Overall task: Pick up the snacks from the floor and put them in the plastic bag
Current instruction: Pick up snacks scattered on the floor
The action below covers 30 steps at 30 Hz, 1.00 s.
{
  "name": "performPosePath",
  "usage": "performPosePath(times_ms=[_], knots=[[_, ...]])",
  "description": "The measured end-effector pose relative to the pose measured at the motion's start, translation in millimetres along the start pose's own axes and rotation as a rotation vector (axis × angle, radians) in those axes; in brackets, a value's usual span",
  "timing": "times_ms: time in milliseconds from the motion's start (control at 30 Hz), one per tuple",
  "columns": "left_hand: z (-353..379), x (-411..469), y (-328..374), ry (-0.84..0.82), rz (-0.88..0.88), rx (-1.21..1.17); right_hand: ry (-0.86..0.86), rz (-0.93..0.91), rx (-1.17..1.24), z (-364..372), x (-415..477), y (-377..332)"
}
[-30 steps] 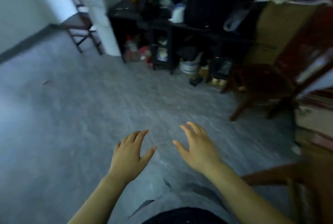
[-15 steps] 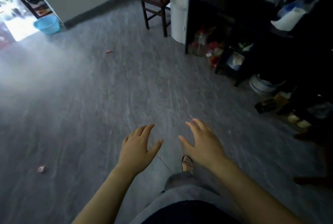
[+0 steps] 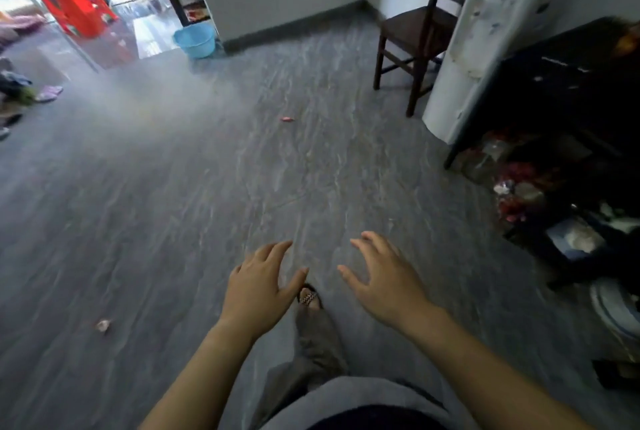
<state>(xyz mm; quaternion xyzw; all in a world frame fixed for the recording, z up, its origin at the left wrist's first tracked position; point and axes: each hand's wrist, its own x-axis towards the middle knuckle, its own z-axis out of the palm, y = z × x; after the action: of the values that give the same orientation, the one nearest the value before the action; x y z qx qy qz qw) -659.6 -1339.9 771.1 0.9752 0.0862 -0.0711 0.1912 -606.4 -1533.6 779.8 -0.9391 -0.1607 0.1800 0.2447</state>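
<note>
Hovering over the floor (image 3: 173,204), left hand (image 3: 258,286) and right hand (image 3: 381,279) both spread wide, empty, red snack (image 3: 287,119) well ahead, long axis left to right, pale snack (image 3: 103,325) at left, heading unclear

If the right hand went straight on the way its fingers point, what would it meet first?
Probably the small pink snack far ahead on the floor; nothing stands between it and the open right hand, though depth is unclear.
</note>
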Motion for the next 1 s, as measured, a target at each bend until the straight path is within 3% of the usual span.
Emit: performPosePath(times_ms=[400,600,1000], knots=[[-110.7,306.8,-56.0,0.018,0.047,-0.012,0.133,-0.010,0.036,-91.1,298.7,-60.2],[-121.6,433.7,-70.3,-0.064,0.012,-0.018,0.038,0.039,0.044,-109.7,427.2,-42.1],[-178.7,657.2,-113.5,0.011,-0.263,-0.042,-0.176,-0.251,-0.069,-174.5,748.0,-82.3]])
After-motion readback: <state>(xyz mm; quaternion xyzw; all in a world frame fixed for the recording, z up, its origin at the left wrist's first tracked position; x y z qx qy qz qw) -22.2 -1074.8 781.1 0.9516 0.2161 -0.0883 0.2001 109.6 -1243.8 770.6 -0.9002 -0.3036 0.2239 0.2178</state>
